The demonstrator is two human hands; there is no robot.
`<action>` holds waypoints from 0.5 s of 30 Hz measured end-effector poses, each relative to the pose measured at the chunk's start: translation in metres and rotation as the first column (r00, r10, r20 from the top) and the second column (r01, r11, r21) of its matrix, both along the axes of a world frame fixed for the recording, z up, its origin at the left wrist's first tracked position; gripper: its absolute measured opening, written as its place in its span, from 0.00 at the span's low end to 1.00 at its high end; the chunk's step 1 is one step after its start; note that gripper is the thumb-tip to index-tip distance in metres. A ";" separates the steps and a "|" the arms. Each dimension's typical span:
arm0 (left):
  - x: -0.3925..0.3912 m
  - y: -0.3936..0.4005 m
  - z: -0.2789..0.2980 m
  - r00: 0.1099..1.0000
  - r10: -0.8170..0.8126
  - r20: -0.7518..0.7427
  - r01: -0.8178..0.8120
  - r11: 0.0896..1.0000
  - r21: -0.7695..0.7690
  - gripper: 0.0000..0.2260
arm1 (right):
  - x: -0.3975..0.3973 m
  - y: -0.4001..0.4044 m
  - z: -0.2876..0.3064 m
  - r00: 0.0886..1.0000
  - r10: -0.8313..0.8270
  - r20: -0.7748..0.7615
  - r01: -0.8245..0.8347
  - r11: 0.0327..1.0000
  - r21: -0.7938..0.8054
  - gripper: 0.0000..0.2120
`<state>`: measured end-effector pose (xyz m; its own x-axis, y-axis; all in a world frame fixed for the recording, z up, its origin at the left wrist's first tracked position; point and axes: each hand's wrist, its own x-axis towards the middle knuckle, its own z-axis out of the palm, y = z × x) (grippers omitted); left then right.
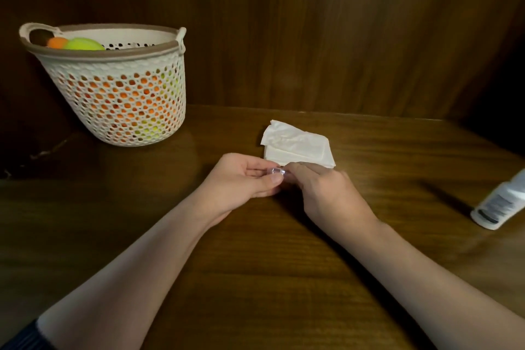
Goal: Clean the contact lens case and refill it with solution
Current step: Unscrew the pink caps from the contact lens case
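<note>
Both hands pinch the clear contact lens case (275, 172): left hand (244, 176), right hand (321, 190); light, rigid, likely slippery (grip its rims).

Dark wood table (255, 278) w/ wood-panel wall (341, 37), dim light.

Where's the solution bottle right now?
In the head view, the solution bottle stands at the far right edge of the wooden table, right of the right hand and untouched.
</note>
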<state>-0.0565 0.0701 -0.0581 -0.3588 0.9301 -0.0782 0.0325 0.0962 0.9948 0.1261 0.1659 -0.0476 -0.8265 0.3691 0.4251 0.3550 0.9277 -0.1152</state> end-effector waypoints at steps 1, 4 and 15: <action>0.001 0.000 0.001 1.000 0.002 -0.001 -0.002 1.000 -0.003 0.18 | 0.001 -0.001 0.000 1.000 0.001 -0.013 -0.001 1.000 0.007 0.17; 0.004 -0.002 0.004 1.000 0.001 -0.003 -0.001 1.000 -0.014 0.18 | 0.004 -0.003 -0.001 0.998 0.008 -0.059 -0.006 0.999 0.033 0.17; 0.001 -0.004 0.004 1.000 -0.016 0.012 0.016 1.000 0.007 0.20 | 0.003 0.003 0.000 0.988 0.051 -0.148 -0.053 0.999 -0.008 0.13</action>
